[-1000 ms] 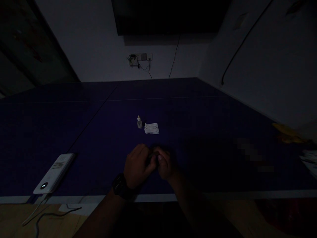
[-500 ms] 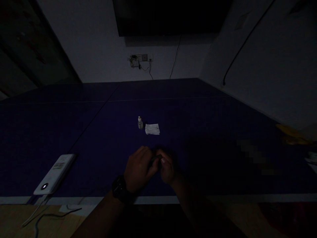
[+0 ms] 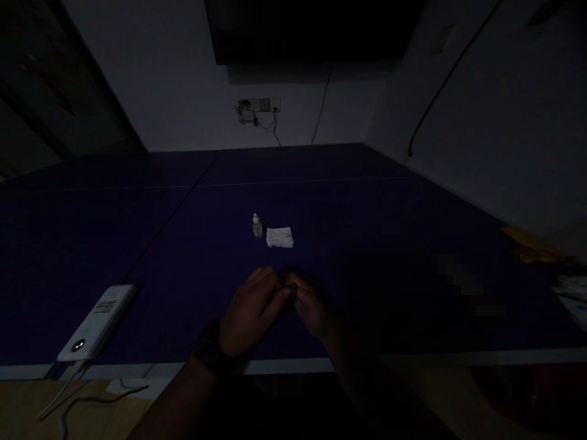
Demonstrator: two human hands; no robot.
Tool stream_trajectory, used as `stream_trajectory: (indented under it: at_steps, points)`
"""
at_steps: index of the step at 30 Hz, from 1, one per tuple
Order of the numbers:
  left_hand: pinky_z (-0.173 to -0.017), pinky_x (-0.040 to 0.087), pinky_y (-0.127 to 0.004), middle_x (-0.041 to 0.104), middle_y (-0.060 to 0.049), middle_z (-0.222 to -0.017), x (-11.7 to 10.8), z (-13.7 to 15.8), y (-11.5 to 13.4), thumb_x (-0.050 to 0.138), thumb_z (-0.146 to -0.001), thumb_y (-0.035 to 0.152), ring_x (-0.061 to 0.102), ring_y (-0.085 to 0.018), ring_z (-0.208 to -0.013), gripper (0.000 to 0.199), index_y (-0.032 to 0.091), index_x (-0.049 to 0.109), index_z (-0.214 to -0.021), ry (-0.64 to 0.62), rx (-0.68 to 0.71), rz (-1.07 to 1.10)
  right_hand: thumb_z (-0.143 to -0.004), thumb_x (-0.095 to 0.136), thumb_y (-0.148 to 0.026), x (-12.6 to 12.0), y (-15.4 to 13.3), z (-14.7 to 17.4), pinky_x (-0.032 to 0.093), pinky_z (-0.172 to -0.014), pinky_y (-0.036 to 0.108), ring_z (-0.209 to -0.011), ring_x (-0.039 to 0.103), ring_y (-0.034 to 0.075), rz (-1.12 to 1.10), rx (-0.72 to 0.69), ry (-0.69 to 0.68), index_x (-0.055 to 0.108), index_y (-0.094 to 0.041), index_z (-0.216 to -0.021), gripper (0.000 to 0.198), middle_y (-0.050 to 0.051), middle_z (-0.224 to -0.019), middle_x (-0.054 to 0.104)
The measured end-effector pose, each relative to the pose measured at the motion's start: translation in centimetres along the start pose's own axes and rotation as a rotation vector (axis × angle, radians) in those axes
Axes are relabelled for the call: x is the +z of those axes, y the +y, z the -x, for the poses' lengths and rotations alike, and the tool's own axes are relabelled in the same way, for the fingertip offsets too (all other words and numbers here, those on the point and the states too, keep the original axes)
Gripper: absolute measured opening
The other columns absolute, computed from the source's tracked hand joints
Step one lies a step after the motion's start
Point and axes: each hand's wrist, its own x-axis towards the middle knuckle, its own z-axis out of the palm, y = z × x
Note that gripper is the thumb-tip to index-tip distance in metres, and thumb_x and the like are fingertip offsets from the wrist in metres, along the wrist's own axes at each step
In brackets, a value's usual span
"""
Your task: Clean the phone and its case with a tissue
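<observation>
Both hands' point(image 3: 250, 311) point(image 3: 312, 308) grip on a small dark object point(image 3: 290, 289); no legible writing.

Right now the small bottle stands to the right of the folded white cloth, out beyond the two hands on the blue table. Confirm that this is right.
Not quite. In the head view the small bottle stands to the left of the folded white cloth, not the right. The rest holds: both lie out beyond the left hand and right hand, on the blue table.
</observation>
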Motion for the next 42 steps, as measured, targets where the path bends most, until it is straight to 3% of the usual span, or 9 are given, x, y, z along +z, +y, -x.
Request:
stream_trajectory:
  at_steps: [12,19,22,27,31,37,42]
  points:
    - [-0.071,0.045,-0.029,0.061,-0.001,-0.082,-0.9,0.0,0.5,0.052,-0.103,0.036,0.060,-0.017,-0.078,0.026,0.020,0.058,-0.082,-0.064,-0.076,0.175,-0.091,0.038,-0.063,-0.9,-1.1,-0.1,0.043,-0.071,0.034,-0.075,0.041,0.021,-0.266,0.064,-0.146,0.045,-0.023,-0.080,0.042,0.002,-0.079,0.041]
    - [-0.062,0.042,-0.027,0.066,0.001,-0.075,-1.2,-0.2,1.0,0.056,-0.098,0.042,0.061,-0.015,-0.068,0.030,0.020,0.062,-0.078,-0.097,-0.232,0.196,-0.090,0.040,-0.063,-0.9,-0.7,-0.6,0.044,-0.066,0.034,-0.071,0.042,0.020,-0.282,0.064,-0.136,0.044,-0.024,-0.077,0.042,0.001,-0.075,0.041]
    - [-0.057,0.041,-0.025,0.068,0.001,-0.073,-1.2,-0.3,1.0,0.056,-0.098,0.044,0.060,-0.015,-0.063,0.031,0.020,0.063,-0.080,-0.089,-0.268,0.183,-0.091,0.042,-0.062,-0.9,-0.6,-0.5,0.047,-0.066,0.034,-0.071,0.047,0.020,-0.258,0.059,-0.087,0.046,-0.025,-0.084,0.038,0.001,-0.077,0.045]
    - [-0.055,0.040,-0.024,0.068,0.000,-0.071,-0.7,-0.3,0.9,0.056,-0.097,0.047,0.060,-0.015,-0.062,0.032,0.020,0.063,-0.081,-0.072,-0.303,0.167,-0.098,0.050,-0.051,-0.9,-1.2,1.2,0.049,-0.085,0.036,-0.093,0.057,0.022,-0.136,0.022,0.117,0.052,-0.027,-0.105,0.025,0.004,-0.097,0.058]
    - [-0.054,0.038,-0.025,0.068,0.000,-0.072,-0.8,-0.4,1.2,0.056,-0.097,0.045,0.059,-0.015,-0.060,0.030,0.020,0.064,-0.084,-0.082,-0.300,0.142,-0.102,0.050,-0.044,-0.8,-1.9,2.4,0.049,-0.088,0.035,-0.098,0.060,0.022,-0.047,0.012,0.206,0.055,-0.027,-0.115,0.022,0.005,-0.103,0.062]
    - [-0.056,0.038,-0.026,0.067,-0.001,-0.073,-1.5,-1.1,1.6,0.050,-0.098,0.043,0.060,-0.016,-0.063,0.030,0.020,0.061,-0.082,-0.114,-0.267,0.097,-0.092,0.068,-0.038,0.6,-2.5,3.0,0.052,-0.101,0.044,-0.125,0.055,0.027,0.125,-0.121,0.262,0.052,-0.029,-0.127,0.039,0.011,-0.134,0.053]
    - [-0.055,0.040,-0.026,0.064,0.000,-0.068,-1.8,-2.0,1.1,0.047,-0.099,0.045,0.061,-0.017,-0.062,0.034,0.020,0.060,-0.080,-0.142,-0.269,0.067,-0.076,0.085,-0.037,3.0,-2.8,3.4,0.050,-0.105,0.053,-0.127,0.053,0.034,0.431,-0.191,0.419,0.045,-0.026,-0.142,0.078,0.015,-0.136,0.050]
